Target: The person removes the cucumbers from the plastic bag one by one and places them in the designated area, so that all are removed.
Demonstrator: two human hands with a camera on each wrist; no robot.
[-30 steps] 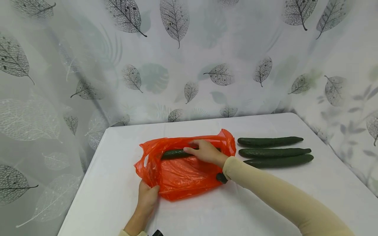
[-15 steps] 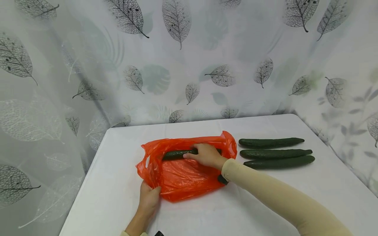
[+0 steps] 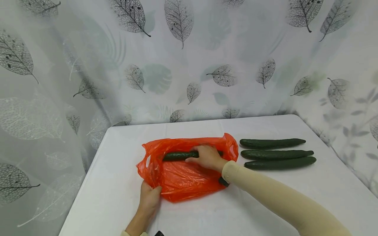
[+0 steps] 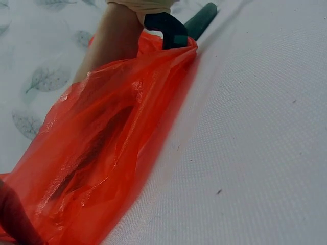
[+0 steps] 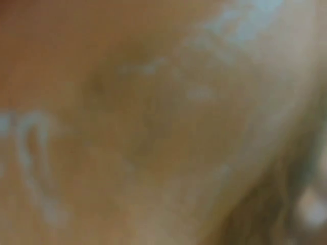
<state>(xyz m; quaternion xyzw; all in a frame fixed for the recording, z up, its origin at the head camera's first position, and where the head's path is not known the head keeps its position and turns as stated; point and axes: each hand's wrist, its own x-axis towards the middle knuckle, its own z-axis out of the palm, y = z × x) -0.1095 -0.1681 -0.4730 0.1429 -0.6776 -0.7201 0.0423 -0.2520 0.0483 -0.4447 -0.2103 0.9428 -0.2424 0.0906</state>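
An orange-red plastic bag (image 3: 189, 182) lies on the white table with its mouth spread open. Inside it a dark green cucumber (image 3: 178, 156) runs left to right along the back. My right hand (image 3: 206, 158) reaches into the bag and grips this cucumber near its right half, thumb in front and fingers over the far side. At the bag's front left corner, my left hand (image 3: 150, 196) pinches the plastic between thumb and fingers. In the left wrist view the bag (image 4: 102, 138) stretches away, with a dark long shape showing through it. The right wrist view is blurred.
To the right of the bag, three cucumbers lie side by side: a far one (image 3: 271, 143), a middle one (image 3: 276, 154) and a near one (image 3: 280, 163). A leaf-patterned curtain (image 3: 183, 65) hangs behind the white table (image 3: 106, 183). A small black device sits at the right wrist.
Both hands keep their holds, the right on the cucumber and the left on the bag. The scene shifts only slightly in the head view.
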